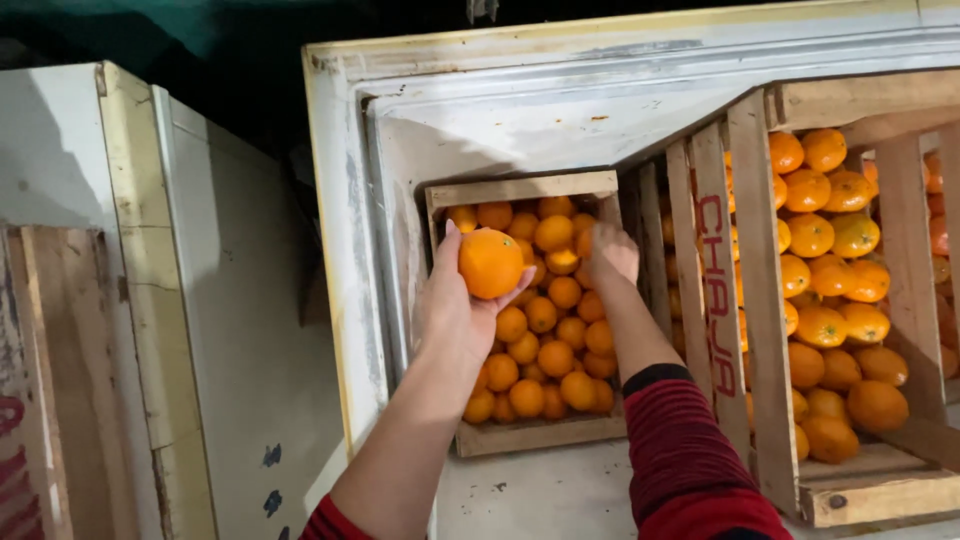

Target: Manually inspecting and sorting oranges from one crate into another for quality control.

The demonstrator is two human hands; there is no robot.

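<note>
The left hand point(455, 305), palm up, cups a round orange fruit point(490, 263) in a loose grip. The right hand point(610, 252) reaches down into the slatted wooden crate of oranges point(530, 435); its grip cannot be told.

White worn chest-freezer interior point(540, 490) carries two wooden crates of oranges: smaller crate point(530, 435) left-centre on the floor, larger slatted crate point(760, 320) right, just beside it, standing higher and nearer.
</note>
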